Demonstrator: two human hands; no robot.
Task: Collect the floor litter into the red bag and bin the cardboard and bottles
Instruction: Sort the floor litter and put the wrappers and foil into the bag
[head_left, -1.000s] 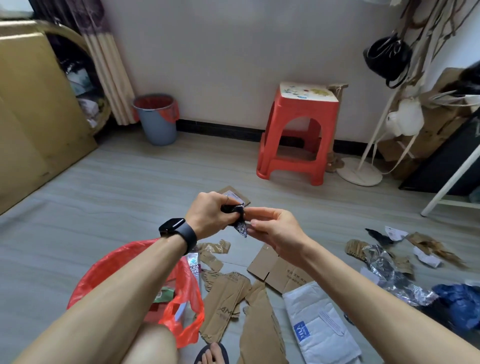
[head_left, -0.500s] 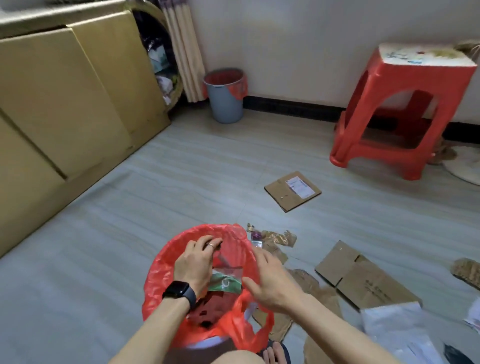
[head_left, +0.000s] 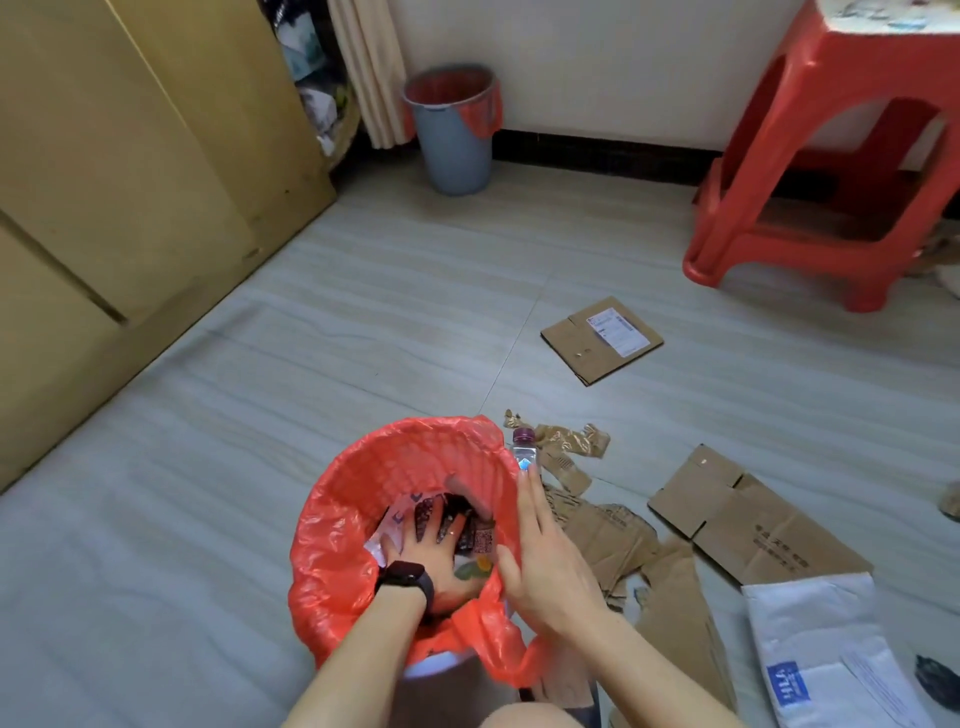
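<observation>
No longer pinching a scrap aloft, the left hand (head_left: 431, 545) presses flat, spread fingers onto litter (head_left: 480, 540) inside the crinkly red plastic bag (head_left: 332, 551). The right hand (head_left: 545, 566), fingers straight, steadies its 3 o'clock rim. The clear purple-capped plastic bottle (head_left: 524, 449) at 1 o'clock and the flattened brown cardboard (head_left: 753, 519) remain.

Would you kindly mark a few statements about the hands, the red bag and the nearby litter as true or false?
1. The left hand is inside the red bag, spread fingers pressing on the litter. True.
2. The purple-capped bottle lies inside the bag. False: it stands on the floor beside the bag.
3. The right hand grips a piece of cardboard. False: its fingers are straight at the bag's rim, holding nothing.
4. A flat cardboard piece with a white label lies on the floor. True.
</observation>
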